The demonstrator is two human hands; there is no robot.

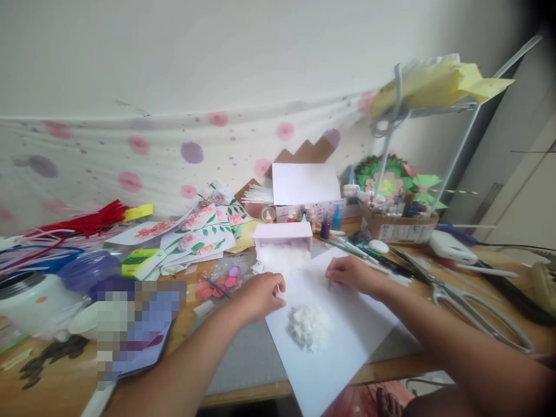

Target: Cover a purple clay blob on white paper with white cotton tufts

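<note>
My left hand (263, 294) hovers at the left edge of a white sheet of paper (343, 341). Its fingers are curled, with a gap between thumb and forefinger and nothing plainly in them. Over the sheet's upper right part is my right hand (351, 274), fingers bent together and pointing down; whatever they may hold is too small to make out. Between the two arms, a loose pile of crumpled white bits (307, 327) lies on the sheet. Just beyond my hands, more white fluffy material (282, 253) spills from an open pale box (282, 231).
On the left lie a phone (152, 330), a white jar (35, 301) and painted flower papers (202, 231). To the right are large scissors (473, 310), brushes (356, 249) and a cardboard box of supplies (397, 226) beneath a rack. Small paint bottles (336, 217) stand at the back.
</note>
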